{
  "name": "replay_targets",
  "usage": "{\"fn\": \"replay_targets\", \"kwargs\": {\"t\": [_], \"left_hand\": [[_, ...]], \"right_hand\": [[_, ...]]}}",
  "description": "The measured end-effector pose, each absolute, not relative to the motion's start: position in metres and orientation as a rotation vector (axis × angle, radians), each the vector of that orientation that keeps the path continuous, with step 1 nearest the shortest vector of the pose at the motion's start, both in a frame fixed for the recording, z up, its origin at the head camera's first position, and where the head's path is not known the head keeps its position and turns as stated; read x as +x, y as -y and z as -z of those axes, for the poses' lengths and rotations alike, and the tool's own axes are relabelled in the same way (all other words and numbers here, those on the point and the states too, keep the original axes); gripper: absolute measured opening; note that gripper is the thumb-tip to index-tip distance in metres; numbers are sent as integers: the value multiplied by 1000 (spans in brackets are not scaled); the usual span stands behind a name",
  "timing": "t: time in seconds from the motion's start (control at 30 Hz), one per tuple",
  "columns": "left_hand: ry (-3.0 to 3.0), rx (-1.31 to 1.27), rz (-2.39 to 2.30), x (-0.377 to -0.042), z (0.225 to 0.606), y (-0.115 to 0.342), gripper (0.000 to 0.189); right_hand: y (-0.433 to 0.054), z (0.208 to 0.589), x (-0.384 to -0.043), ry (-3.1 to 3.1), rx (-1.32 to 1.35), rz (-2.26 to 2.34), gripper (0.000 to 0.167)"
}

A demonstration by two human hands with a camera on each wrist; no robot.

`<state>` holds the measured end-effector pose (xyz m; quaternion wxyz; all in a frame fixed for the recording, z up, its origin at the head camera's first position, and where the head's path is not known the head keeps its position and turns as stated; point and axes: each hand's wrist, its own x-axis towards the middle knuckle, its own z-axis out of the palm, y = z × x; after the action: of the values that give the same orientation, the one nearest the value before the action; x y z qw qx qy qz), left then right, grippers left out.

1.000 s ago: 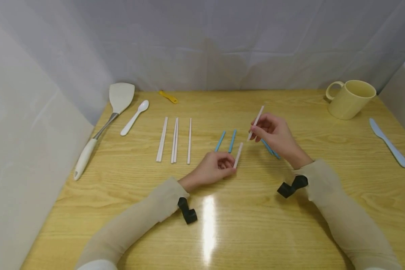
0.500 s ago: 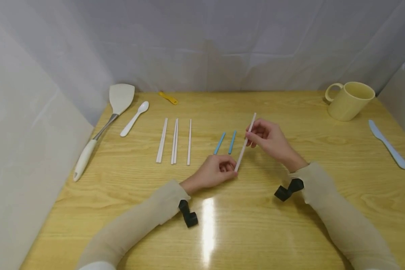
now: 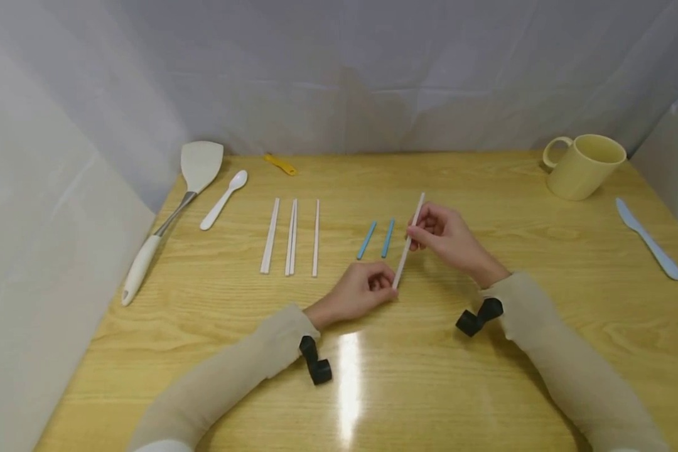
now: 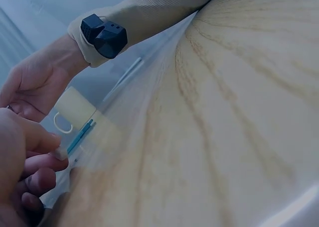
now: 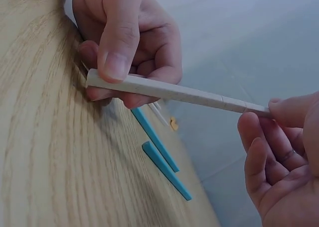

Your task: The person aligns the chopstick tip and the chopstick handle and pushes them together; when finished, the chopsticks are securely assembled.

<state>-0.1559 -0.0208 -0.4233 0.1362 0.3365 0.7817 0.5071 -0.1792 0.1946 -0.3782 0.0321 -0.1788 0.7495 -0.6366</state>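
Observation:
Between both hands a white chopstick (image 3: 405, 251) is held at a slant above the table. My left hand (image 3: 358, 290) pinches its thick lower end between thumb and fingers. Further up, my right hand (image 3: 446, 236) grips the thinner part, its tip sticking out past the fingers. The right wrist view shows fine seams across the chopstick (image 5: 174, 91) near the right fingertips. Two short blue sticks, one (image 3: 366, 240) left of the other (image 3: 388, 238), lie just beyond my left hand. More blue sticks (image 4: 80, 136) appear in the left wrist view; my right hand hides them in the head view.
White chopsticks (image 3: 270, 236) lie in a row at left centre. Behind them are a spatula (image 3: 201, 164), a white spoon (image 3: 224, 199) and a small yellow utensil (image 3: 280, 164). A yellow mug (image 3: 584, 168) and light-blue knife (image 3: 650, 240) are at right.
A second ago each hand held a separate white piece. My right hand has moved down and left, and the two pieces now meet in one straight line. The left hand has barely shifted.

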Motion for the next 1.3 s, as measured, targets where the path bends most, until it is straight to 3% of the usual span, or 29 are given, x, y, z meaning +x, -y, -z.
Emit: {"fn": "replay_targets", "kwargs": {"t": [0.53, 1.0, 1.3], "left_hand": [[-2265, 974, -1431, -155, 423, 23, 9], [-2126, 1088, -1629, -153, 421, 20, 52], [-2218, 1145, -1465, -162, 410, 26, 56]], "right_hand": [[-196, 381, -182, -2251, -517, 1921, 9], [-187, 383, -179, -2346, -574, 1716, 8], [-195, 379, -180, -2383, -581, 1646, 15]]}}
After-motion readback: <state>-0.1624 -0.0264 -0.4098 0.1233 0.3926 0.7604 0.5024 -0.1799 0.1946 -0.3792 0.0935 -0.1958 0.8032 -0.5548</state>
